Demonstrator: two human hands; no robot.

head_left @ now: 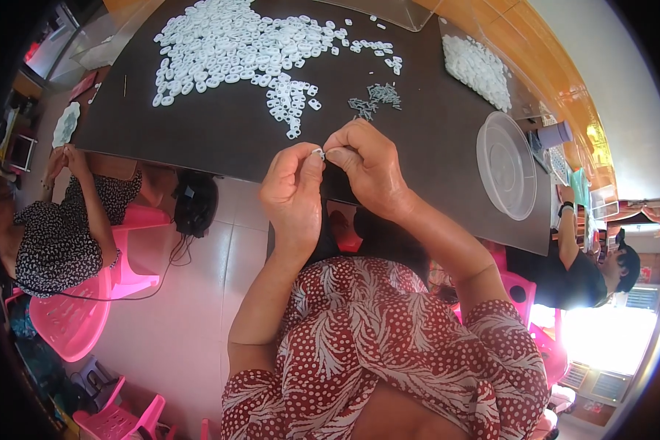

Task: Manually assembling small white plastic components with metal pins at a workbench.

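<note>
My left hand (295, 189) and my right hand (368, 165) meet just over the near edge of the dark table (220, 132). Between the fingertips of both hands sits a tiny white ring part (320, 152), pinched from both sides. A wide scatter of small white rings (235, 48) covers the far middle of the table. A small heap of grey metal clips (374, 99) lies just beyond my right hand.
A second pile of white rings (478, 67) lies at the far right. A clear round plastic lid (507, 165) rests near the right edge. One person sits at the left (55, 235), another at the right (579, 271). Pink plastic chairs (70, 319) stand on the tiled floor.
</note>
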